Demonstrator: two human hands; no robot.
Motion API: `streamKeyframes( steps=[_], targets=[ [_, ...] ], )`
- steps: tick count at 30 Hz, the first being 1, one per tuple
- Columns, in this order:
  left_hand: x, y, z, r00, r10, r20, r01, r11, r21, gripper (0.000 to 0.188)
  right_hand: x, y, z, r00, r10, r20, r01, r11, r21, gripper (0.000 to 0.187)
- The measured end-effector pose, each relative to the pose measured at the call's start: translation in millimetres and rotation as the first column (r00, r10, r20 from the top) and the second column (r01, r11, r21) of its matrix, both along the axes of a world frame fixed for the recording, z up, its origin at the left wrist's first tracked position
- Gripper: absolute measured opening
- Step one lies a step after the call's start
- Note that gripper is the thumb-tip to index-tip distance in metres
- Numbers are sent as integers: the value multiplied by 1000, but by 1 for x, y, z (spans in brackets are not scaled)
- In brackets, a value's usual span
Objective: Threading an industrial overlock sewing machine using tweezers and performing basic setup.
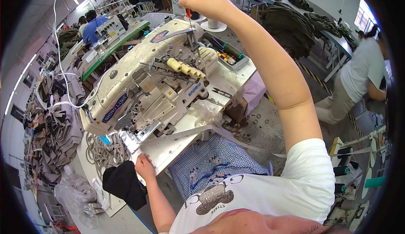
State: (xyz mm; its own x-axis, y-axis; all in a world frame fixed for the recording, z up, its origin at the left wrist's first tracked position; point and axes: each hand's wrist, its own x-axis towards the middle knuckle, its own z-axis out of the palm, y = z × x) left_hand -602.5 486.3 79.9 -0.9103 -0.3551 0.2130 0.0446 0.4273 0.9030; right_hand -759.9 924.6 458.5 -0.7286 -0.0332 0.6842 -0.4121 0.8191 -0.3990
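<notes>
My right hand (208, 0) is raised over the far end of a cream industrial sewing machine (139, 78). Its fingers pinch the red handle of a screwdriver (187, 7), whose thin shaft points down to the thread posts on the machine's top. Low at the near edge of the table, beside the presser foot, is my left hand (144, 165). The left fingers are curled together; what they hold, if anything, is hidden. Against the left wrist lies a black cloth (125, 185). A grey fabric strip (181, 133) runs from the presser foot area off to the right.
Yellowish tension knobs (181, 67) line the machine front. Thread snips (221, 92) and an open tool tray (230, 52) sit at its right. Coiled grey strip (105, 151) lies left, near piled cloth pieces (55, 128). A person (358, 73) is at the right.
</notes>
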Motion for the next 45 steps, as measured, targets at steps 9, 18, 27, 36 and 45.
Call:
streamKeyframes(
  steps=[9, 18, 27, 36, 45],
  targets=[
    [2, 0, 5, 1000, 13, 15, -13, 1000, -7, 41, 31, -16, 4, 932, 23, -363, -97, 978, -187, 23],
    [4, 4, 11, 999, 25, 26, -24, 999, -38, 43, 20, -10, 8, 994, 26, -109, -61, 943, -326, 23],
    [1, 3, 6, 999, 20, 25, -19, 999, -37, 44, 23, -8, 8, 993, 23, -115, -60, 943, -329, 26],
    [1, 2, 4, 1000, 14, 17, -13, 999, -41, 43, 16, -7, -2, 968, 16, -252, -53, 989, -138, 28],
    [-2, -3, -4, 1000, 13, 15, -12, 1000, -18, 44, 6, -5, -10, 986, 37, -165, -45, 998, -45, 31]
  ],
)
